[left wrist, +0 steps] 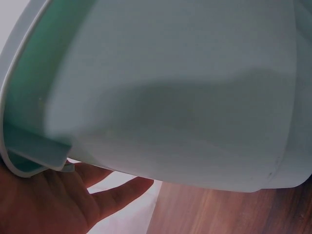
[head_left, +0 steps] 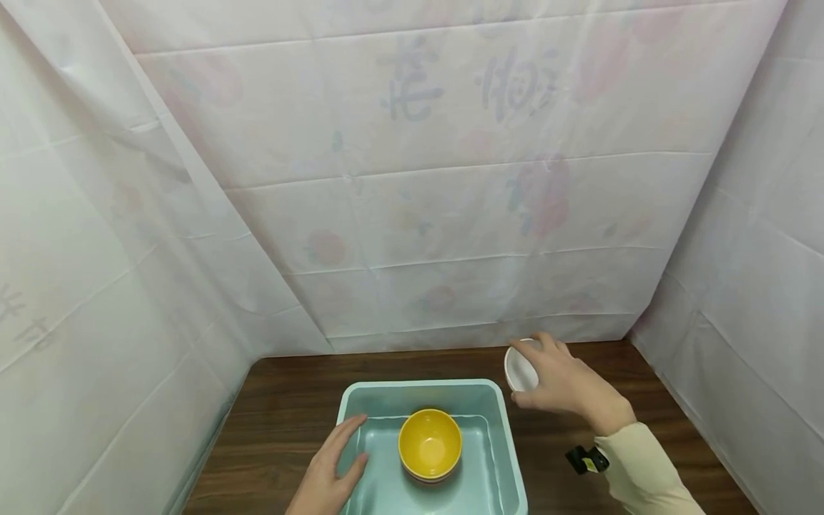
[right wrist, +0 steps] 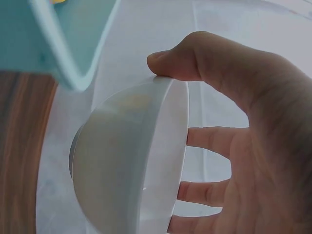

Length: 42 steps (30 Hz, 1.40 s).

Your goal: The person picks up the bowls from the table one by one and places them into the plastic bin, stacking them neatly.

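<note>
My right hand point(head_left: 561, 378) holds a white bowl point(head_left: 520, 370) by its rim, to the right of the tub's far corner. In the right wrist view the bowl point(right wrist: 114, 156) is tipped on its side, thumb at one edge and several fingers along the rim. My left hand point(head_left: 327, 468) is at the left side of a light green tub point(head_left: 425, 384), fingers spread and loosely bent over its rim. In the left wrist view this hand point(left wrist: 53, 202) appears beside the tub's rim. A yellow bowl point(head_left: 430, 443) stands in the tub, stacked on something with a paler rim.
The tub rests on a dark brown wooden table point(head_left: 283, 422). White printed sheeting point(head_left: 412, 214) hangs behind the table and along both sides. A small black device point(head_left: 587, 460) is at the right sleeve's cuff.
</note>
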Motion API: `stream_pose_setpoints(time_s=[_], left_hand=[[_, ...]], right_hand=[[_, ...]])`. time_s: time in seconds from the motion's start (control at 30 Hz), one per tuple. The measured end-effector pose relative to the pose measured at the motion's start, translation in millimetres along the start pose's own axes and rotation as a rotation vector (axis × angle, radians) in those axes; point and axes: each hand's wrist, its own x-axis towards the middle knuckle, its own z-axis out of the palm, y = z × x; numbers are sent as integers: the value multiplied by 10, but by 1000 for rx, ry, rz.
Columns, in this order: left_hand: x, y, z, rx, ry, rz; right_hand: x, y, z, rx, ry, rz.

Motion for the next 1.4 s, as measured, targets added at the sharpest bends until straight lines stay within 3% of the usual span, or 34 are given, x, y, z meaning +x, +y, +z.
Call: stream_pose_setpoints(time_s=[0.17, 0.47, 0.77, 1.17, 1.4], left_hand=[[6, -8, -9, 8, 6, 5], [-5, -52, 1, 30, 38, 70], [1, -46, -15, 0, -10, 10], [20, -64, -2, -24, -31, 19], [10, -82, 13, -20, -10, 34]], right_hand=[[101, -187, 14, 15, -4, -42], [196, -499, 102, 18, -26, -87], [277, -723, 199, 11, -73, -141], [327, -912, 475, 32, -166, -191], [314, -1014, 656, 8, -225, -264]])
